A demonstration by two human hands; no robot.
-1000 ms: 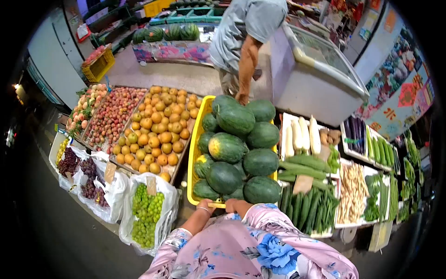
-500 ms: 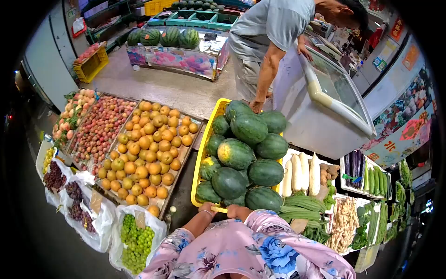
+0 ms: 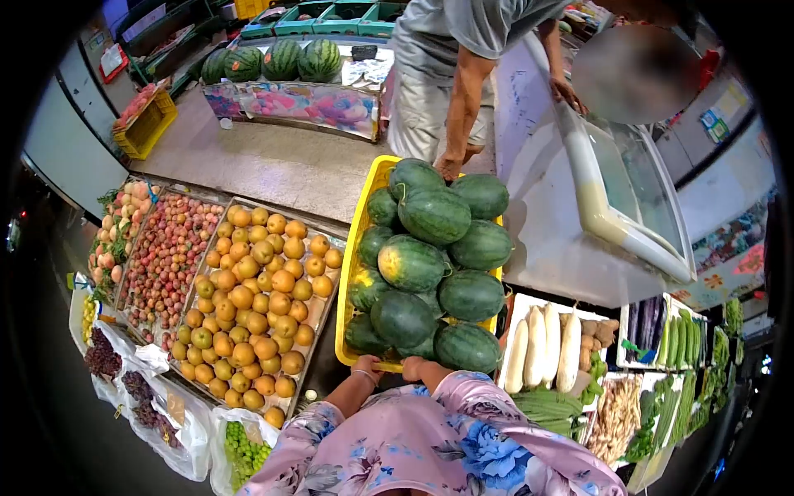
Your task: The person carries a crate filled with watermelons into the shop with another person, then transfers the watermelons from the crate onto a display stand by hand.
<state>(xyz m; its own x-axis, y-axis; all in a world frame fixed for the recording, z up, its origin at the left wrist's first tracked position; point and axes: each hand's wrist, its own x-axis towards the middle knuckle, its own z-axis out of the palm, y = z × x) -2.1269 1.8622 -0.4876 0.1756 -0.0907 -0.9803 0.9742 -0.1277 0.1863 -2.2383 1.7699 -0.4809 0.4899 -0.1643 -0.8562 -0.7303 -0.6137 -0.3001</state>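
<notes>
A yellow plastic crate (image 3: 351, 285) heaped with dark green watermelons (image 3: 434, 217) is in front of me. One melon (image 3: 410, 261) has a yellow patch on its side. My left hand (image 3: 365, 369) is closed on the crate's near rim, a thin band round the wrist. Close beside it, my right hand (image 3: 419, 371) grips the same rim; its fingertips are partly hidden. Across from me, a person in a grey shirt (image 3: 434, 37) bends over the far end, one hand (image 3: 451, 165) down at the crate and the other (image 3: 567, 95) on a white chest freezer (image 3: 542, 240).
Left of the crate are a tray of round brown-orange fruit (image 3: 258, 289), small reddish fruit (image 3: 178, 248) and bagged grapes (image 3: 242, 455). To the right lie white radishes (image 3: 542, 347) and other vegetables. Striped watermelons (image 3: 283, 59) rest on a stand behind a strip of floor (image 3: 248, 153).
My view has shifted, so the freezer looks nearer. The crate appears slightly higher and further left, with both my hands still on its near rim. The other person leans further right.
</notes>
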